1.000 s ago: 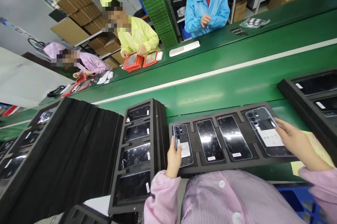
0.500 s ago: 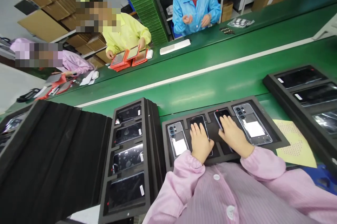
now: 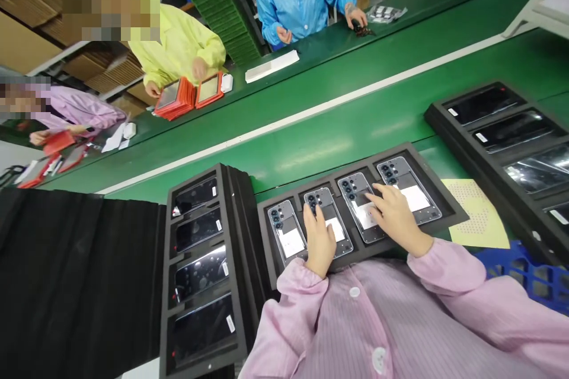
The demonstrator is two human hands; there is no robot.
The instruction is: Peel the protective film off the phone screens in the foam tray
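A black foam tray [image 3: 446, 208] lies in front of me with a row of phones in its slots. All of them have their backs up, each with camera lenses and a white label. My left hand [image 3: 320, 241] rests with stretched fingers on the second phone [image 3: 340, 231] from the left. Over the right edge of the third phone [image 3: 355, 186], my right hand [image 3: 397, 219] is spread, its fingertips at the white label. At the row's ends are the leftmost phone [image 3: 288, 239] and the rightmost phone [image 3: 420, 197], which my right hand partly covers.
Left stands a stack of foam trays [image 3: 166, 319] holding phones screen up, beside more black foam [image 3: 80, 272]. Another tray of phones [image 3: 480, 145] sits right, near a yellow dotted sheet [image 3: 478, 216] and a blue basket [image 3: 528, 272]. Co-workers sit across the green conveyor [image 3: 284, 147].
The two middle phones, screen side up before, now lie back up in their slots. Both hands have shifted off them somewhat. The view has swung right; the blue-sleeved co-worker now reaches to small dark parts.
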